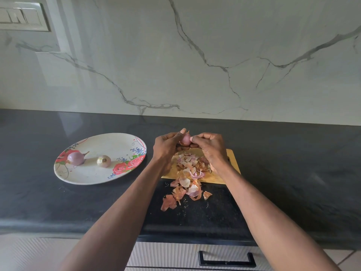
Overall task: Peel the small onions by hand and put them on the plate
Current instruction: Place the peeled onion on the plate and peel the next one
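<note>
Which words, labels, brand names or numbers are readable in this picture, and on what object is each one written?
None can be read.
The plate bears only printed roses and leaves, no letters.
The switch panel on the wall shows no readable marking.
The cutting board, the onion in the hands and the drawer handle are unmarked.

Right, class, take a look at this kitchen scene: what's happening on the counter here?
A person is peeling a small onion by hand. The left hand and right hand both grip it above a wooden cutting board. A pile of peels covers the board and spills onto the dark counter in front. To the left, a flowered plate holds two onions: a purplish one and a paler one beside it.
</note>
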